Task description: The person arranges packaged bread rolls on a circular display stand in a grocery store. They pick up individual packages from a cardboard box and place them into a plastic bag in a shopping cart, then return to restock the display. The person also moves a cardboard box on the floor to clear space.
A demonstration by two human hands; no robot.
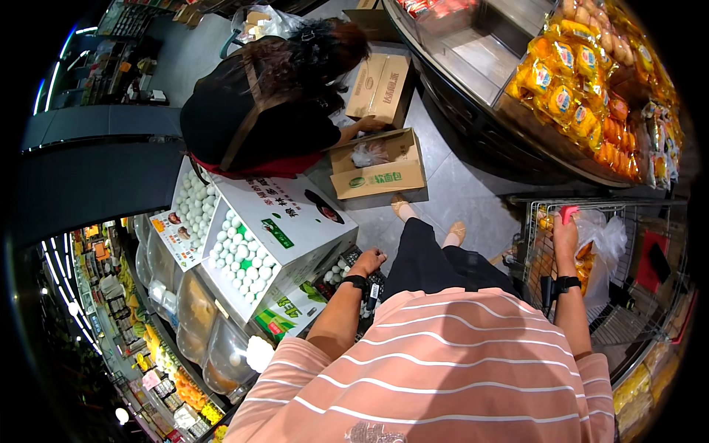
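Observation:
My left hand (pixel 369 262) hangs at my side beside a display of eggs, its fingers loosely bent and nothing seen in them. A black band circles that wrist. On the right, my right hand (pixel 565 239) is closed around the red handle part (pixel 568 212) at the rim of a wire shopping cart (pixel 609 326). Inside the cart hangs or rests a clear plastic bag (pixel 604 266) with orange packages. White-shelled eggs (pixel 241 252) fill a printed display stand (pixel 299 221) to my left.
Another person (pixel 260 105) bends over an open cardboard box (pixel 376 183) and a closed carton (pixel 379 91) on the floor ahead. A curved display counter (pixel 487 94) with yellow-wrapped packages (pixel 559 99) stands at the upper right. Clear bins (pixel 194 310) line the left.

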